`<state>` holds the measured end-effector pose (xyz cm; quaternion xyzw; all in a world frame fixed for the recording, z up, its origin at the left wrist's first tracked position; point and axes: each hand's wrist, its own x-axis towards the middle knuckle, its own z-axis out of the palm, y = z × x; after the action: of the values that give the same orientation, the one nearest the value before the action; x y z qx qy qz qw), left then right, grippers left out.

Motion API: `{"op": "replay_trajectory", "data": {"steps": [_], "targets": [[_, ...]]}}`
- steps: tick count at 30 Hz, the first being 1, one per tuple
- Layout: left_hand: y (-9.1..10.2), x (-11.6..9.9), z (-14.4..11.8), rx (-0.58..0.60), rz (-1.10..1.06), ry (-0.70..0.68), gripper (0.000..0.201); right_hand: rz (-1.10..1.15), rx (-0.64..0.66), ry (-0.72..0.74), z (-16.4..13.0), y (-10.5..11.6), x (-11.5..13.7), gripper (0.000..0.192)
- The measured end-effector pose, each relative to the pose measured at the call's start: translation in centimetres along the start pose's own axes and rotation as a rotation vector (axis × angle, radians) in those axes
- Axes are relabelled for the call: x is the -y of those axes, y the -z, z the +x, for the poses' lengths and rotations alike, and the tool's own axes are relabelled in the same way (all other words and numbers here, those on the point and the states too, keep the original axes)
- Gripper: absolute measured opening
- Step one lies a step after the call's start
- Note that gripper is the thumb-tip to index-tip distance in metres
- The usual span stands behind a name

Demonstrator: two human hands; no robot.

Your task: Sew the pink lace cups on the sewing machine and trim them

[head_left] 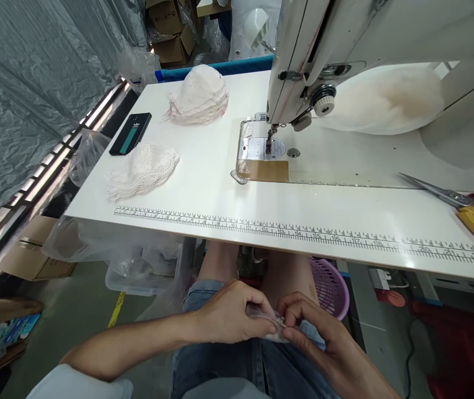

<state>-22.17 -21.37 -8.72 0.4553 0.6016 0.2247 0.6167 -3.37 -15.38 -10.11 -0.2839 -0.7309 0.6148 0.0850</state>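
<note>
Above my lap, both hands pinch a small piece of white fabric [279, 333]. My left hand [237, 311] has its thumb and fingers closed on the left part of it. My right hand [314, 328] grips the right end between thumb and fingertips. Much of the piece is hidden by the fingers, so its full shape cannot be made out. On the table lie a white lace-edged fabric piece [142, 172] and, farther back, a stack of white cup-shaped fabric pieces [199, 95] with loose thread ends.
A sewing machine [303, 61] stands on the white table [203, 194], its needle over the metal plate. A phone [131, 134] lies at the left, red-and-yellow-handled scissors [461, 200] at the right. Below are a purple basket [340, 288] and a clear plastic bin [145, 285].
</note>
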Motion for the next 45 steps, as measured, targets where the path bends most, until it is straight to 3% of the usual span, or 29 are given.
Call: {"op": "replay_trajectory", "data": {"steps": [10, 18, 24, 33, 41, 45], "targets": [[0.18, -0.34, -0.18, 0.013, 0.124, -0.059, 0.01, -0.074, 0.054, -0.072, -0.61, 0.01, -0.17, 0.022], [0.3, 0.11, -0.04, 0.097, -0.032, -0.014, 0.022, -0.066, 0.068, -0.118, -0.46, 0.24, -0.32, 0.026], [0.25, 0.07, -0.2, 0.061, 0.029, -0.023, 0.02, -0.025, -0.003, -0.101, -0.14, 0.06, -0.12, 0.02], [0.0, 0.11, -0.42, 0.049, 0.076, -0.102, 0.017, 0.07, 0.118, -0.173, 0.01, 0.3, -0.23, 0.025], [0.36, -0.47, -0.73, 0.016, 0.056, -0.055, 0.025, 0.128, 0.11, -0.239, 0.19, 0.54, 0.19, 0.028], [0.36, -0.19, -0.55, 0.059, 0.027, -0.033, 0.023, 0.147, 0.106, -0.232, 0.06, 0.35, -0.22, 0.029]]}}
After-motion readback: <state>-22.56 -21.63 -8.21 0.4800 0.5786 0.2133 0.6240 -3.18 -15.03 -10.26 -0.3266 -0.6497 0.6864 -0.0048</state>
